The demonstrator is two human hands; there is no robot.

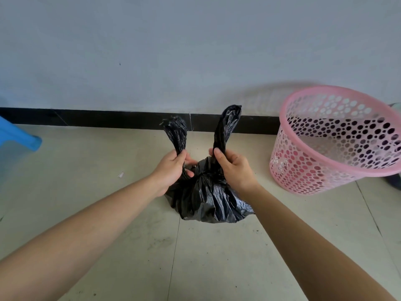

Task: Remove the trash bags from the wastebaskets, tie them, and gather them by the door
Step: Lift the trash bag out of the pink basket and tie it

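A black trash bag (pixel 206 198) sits on the tiled floor in front of the wall, its top gathered into two twisted ends that stick upward. My left hand (pixel 171 170) is closed around the left end, and my right hand (pixel 234 168) is closed around the right end. Between my hands the plastic is bunched together; whether it is knotted there I cannot tell. A pink perforated wastebasket (pixel 334 161) stands to the right of the bag, tilted toward me, with no bag inside it.
A black skirting strip (pixel 97 119) runs along the base of the pale wall. A blue plastic stool (pixel 17 135) pokes in at the left edge. A small scrap (pixel 120 174) lies on the floor left of the bag. A dark object (pixel 393 181) sits behind the wastebasket.
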